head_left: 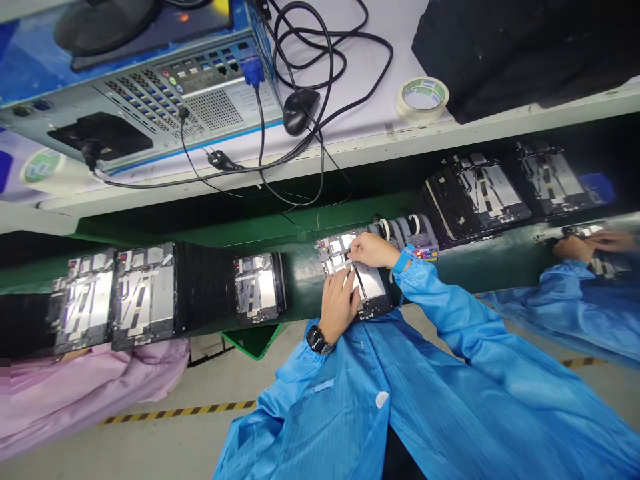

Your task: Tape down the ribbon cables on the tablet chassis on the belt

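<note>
An opened tablet (372, 283), with silver batteries and a circuit board showing, lies on the green bench right in front of me. My left hand (339, 301) rests on its lower left part, fingers stretched out and lying on the batteries; a dark watch is on that wrist. Over the upper part of the tablet, my right hand (374, 251) has thumb and fingertips pinched together near the circuit board. Whatever is between them is too small to make out. A blue band circles my right wrist. Just right of that hand stands a grey tape dispenser (424, 235) with white rolls and a lit display.
Opened tablets stand in stacks on the left (145, 293), nearer left (256, 288) and far right (493, 190). A computer case (200, 100), loose cables, a mouse (300, 110) and a tape roll (424, 97) occupy the shelf. Co-workers in pink and blue sleeves sit either side.
</note>
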{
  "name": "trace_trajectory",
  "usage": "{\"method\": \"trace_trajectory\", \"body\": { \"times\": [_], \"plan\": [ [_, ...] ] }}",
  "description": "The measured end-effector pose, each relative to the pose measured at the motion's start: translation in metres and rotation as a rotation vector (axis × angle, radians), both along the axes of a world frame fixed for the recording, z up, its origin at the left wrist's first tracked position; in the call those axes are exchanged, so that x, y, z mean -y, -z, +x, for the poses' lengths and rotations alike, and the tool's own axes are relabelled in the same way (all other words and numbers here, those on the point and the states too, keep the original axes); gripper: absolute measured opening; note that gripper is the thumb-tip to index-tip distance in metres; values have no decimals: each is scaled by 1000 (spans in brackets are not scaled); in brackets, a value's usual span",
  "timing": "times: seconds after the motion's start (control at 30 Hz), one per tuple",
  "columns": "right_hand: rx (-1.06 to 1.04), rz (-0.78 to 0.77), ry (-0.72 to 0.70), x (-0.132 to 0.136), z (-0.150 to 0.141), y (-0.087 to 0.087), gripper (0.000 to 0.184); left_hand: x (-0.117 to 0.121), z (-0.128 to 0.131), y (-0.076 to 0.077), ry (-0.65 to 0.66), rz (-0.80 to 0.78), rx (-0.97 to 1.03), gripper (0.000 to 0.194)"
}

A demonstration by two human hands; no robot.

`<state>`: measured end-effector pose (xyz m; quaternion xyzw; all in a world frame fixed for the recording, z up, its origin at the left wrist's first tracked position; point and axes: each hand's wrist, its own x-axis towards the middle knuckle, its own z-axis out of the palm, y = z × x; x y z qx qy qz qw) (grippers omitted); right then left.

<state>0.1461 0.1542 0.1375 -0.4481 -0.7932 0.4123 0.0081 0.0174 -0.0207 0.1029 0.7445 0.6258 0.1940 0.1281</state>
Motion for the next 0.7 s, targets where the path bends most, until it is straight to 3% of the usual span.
{"method": "trace_trajectory", "body": {
  "times": [0.23, 0.43, 0.57, 0.7],
  "plan": [
    [120, -49, -72, -15, -6, 2, 18, 2, 8, 0, 9, -45, -138, 47],
    [133, -42, -67, -22, -11, -14, 16, 3, 10, 2, 2, -71, -156, 49],
    [53, -14, -68, -28, -15, -34, 15, 3, 10, 4, 2, -58, -132, 49],
    [-193, -80, -24, -23, -12, -49, 23, 5, 5, 4, 3, 25, 1, 45]
  ]
}}
